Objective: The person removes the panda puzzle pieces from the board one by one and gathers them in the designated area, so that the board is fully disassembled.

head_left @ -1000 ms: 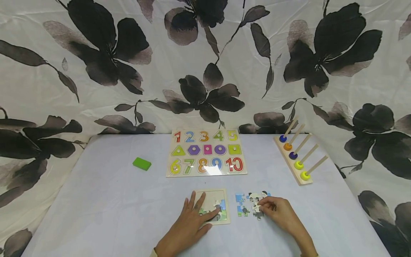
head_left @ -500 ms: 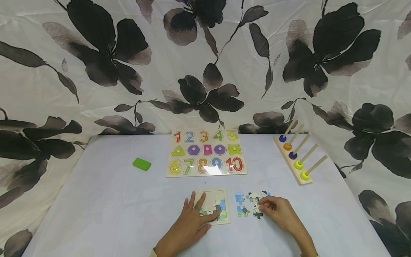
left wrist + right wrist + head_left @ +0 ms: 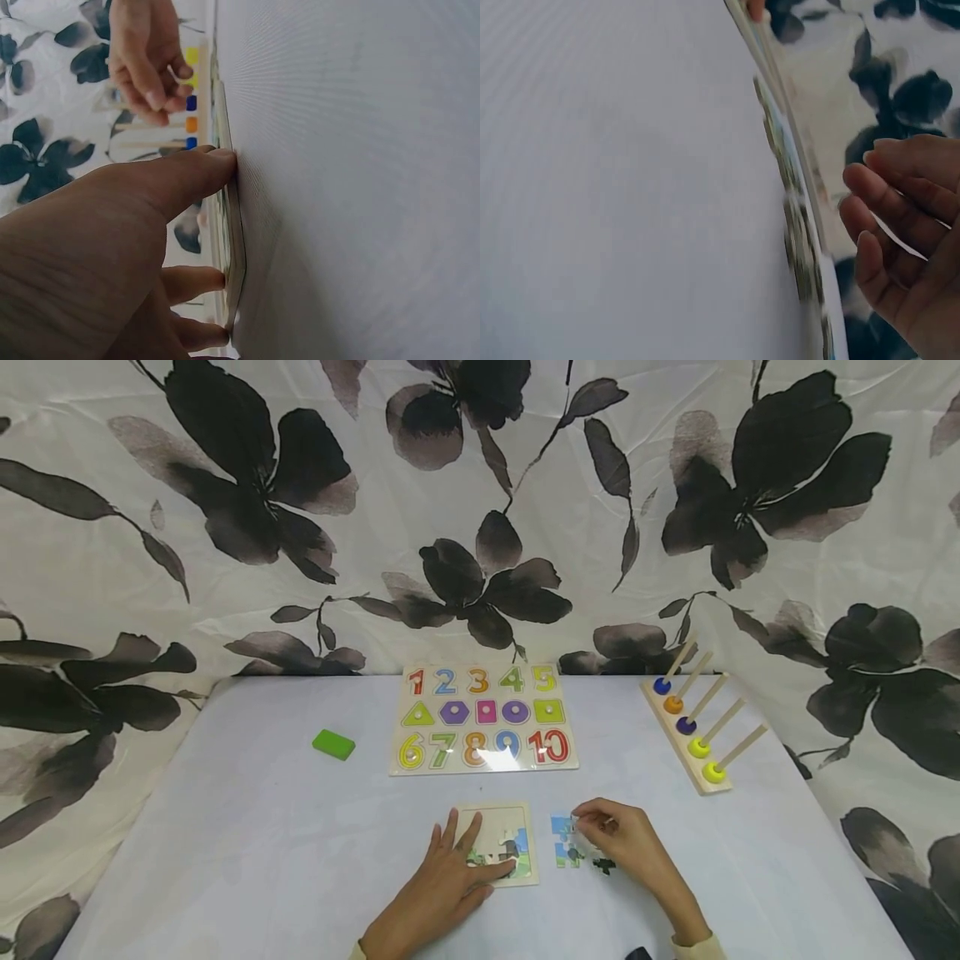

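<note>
My left hand lies with spread fingers over a small wooden jigsaw tray, partly filled with pieces along its bottom and right. In the left wrist view, the thumb rests at the tray's edge. Right of the tray, my right hand hovers above loose panda jigsaw pieces, hiding some of them; a dark piece shows below it. Its fingers are loosely curled with nothing between them in the right wrist view, apart from the pieces.
Behind the tray lies a number and shape board. A green block sits to its left. At the right stands a wooden peg stacker with coloured beads and upright pegs. A small dark object shows at the bottom edge.
The right hand has moved left and now covers the panda pieces that showed before. The left hand stays on the tray. A dark object has appeared at the bottom edge.
</note>
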`<state>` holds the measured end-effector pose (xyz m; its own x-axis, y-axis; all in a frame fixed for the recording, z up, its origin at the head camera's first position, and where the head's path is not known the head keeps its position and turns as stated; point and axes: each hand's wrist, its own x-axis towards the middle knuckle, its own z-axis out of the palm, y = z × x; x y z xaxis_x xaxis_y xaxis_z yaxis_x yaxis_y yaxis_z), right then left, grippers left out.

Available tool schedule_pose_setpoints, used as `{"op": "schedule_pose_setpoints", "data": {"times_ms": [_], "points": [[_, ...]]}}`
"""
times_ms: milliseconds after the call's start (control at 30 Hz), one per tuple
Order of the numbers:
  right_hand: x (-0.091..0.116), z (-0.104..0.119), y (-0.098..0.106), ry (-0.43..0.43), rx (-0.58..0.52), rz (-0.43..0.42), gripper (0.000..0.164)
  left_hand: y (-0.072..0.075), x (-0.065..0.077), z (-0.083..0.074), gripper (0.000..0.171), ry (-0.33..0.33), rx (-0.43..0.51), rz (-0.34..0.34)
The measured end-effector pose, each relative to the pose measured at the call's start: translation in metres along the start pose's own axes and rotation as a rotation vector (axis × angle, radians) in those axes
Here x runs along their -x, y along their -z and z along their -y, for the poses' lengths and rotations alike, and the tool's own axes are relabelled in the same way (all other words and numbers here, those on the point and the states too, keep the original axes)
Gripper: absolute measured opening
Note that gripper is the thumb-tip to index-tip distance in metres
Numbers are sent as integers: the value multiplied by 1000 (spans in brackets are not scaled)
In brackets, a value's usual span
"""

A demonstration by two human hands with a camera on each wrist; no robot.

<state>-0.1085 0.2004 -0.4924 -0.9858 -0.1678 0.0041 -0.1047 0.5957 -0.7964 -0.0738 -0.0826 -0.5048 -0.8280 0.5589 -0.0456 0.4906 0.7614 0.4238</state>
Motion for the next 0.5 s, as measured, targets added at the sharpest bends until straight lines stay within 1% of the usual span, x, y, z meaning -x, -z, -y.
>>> {"op": "schedule_pose_setpoints", "data": {"times_ms": [267,400,500], "points": [[-17,21,-32,199,20,111,18,-1,1,3,37,-19,-4,9],[-23,26,-44,254,34,158,19,0,1,3,37,-24,-9,14],[-27,28,-50,278,59,185,18,0,1,3,36,-42,-20,-8]]}}
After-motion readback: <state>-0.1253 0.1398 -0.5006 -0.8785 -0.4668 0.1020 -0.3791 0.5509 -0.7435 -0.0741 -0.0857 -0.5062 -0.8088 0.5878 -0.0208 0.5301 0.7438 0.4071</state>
